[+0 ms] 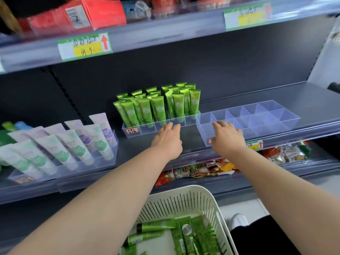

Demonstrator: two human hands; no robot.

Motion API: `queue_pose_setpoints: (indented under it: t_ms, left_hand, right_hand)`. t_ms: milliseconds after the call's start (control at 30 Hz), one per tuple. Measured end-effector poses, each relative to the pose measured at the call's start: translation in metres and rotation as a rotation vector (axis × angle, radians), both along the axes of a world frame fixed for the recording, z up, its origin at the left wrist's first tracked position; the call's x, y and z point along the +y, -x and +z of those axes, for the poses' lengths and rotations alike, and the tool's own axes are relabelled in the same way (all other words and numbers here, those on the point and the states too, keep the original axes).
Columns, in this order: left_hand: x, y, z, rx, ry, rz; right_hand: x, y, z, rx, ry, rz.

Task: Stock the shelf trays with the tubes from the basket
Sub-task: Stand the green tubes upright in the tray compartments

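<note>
Fingers relaxed and empty on left hand (166, 140) and right hand (228, 138); basket (184, 197) cut off below.

Bare: left forearm (114, 188), right forearm (287, 183); black trousers (257, 240); white shoe (239, 220), rounded toe

You see everything from one wide-angle camera on your head, facing forward and down at the shelf (257, 94) from within arm's reach. The basket (184, 190) sits directly below you, at the bottom edge.
</note>
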State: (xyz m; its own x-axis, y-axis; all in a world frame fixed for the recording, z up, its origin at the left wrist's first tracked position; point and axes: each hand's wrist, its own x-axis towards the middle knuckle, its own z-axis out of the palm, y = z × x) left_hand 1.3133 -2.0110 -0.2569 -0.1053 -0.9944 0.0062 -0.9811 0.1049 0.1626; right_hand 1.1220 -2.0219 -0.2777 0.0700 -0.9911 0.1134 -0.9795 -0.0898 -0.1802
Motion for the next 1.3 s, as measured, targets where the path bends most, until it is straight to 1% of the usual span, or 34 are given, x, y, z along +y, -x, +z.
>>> queue_pose_setpoints:
  t_ms: [67,100,167,233,333,467,600,667,733,800,1100,1300]
  left_hand:
    - [0.002,0.011,-0.001,0.008,-0.01,-0.031]
    - [0.003,0.017,-0.003,0.011,-0.017,-0.05]
    - [0.004,0.023,-0.004,0.014,-0.02,-0.072]
    - [0.001,0.021,-0.003,0.016,-0.013,-0.06]
    - [-0.003,0.007,-0.001,0.005,-0.022,0.013]
    - [-0.009,-0.017,-0.004,-0.046,-0.095,0.121]
    - [-0.016,-0.029,-0.011,-0.081,-0.152,0.144]
    - [-0.023,-0.031,-0.013,-0.093,-0.164,0.153]
    - [-0.03,-0.032,-0.015,-0.104,-0.162,0.156]
    - [-0.037,-0.033,-0.018,-0.098,-0.154,0.159]
    - [-0.063,-0.049,-0.029,-0.114,-0.156,0.21]
    - [-0.073,-0.053,-0.037,-0.046,-0.159,0.195]
  right_hand:
    - [0.002,0.01,0.002,0.101,-0.048,-0.039]
    - [0.002,0.012,0.002,0.109,-0.09,-0.029]
    - [0.005,0.009,0.001,0.076,-0.164,0.006]
    - [0.007,0.002,0.0,0.009,-0.193,0.004]
    - [0.01,-0.012,-0.004,-0.017,-0.171,0.01]
    - [0.011,-0.03,-0.006,0.05,-0.119,0.023]
    - [0.008,-0.04,-0.011,0.176,-0.019,-0.032]
    - [0.002,-0.044,-0.013,0.166,0.037,0.026]
    - [-0.005,-0.052,-0.013,0.074,0.025,0.131]
    - [-0.014,-0.06,-0.012,0.027,0.002,0.181]
    - [-0.07,-0.099,-0.015,0.142,-0.167,0.21]
    - [-0.085,-0.113,-0.02,0.169,-0.177,0.175]
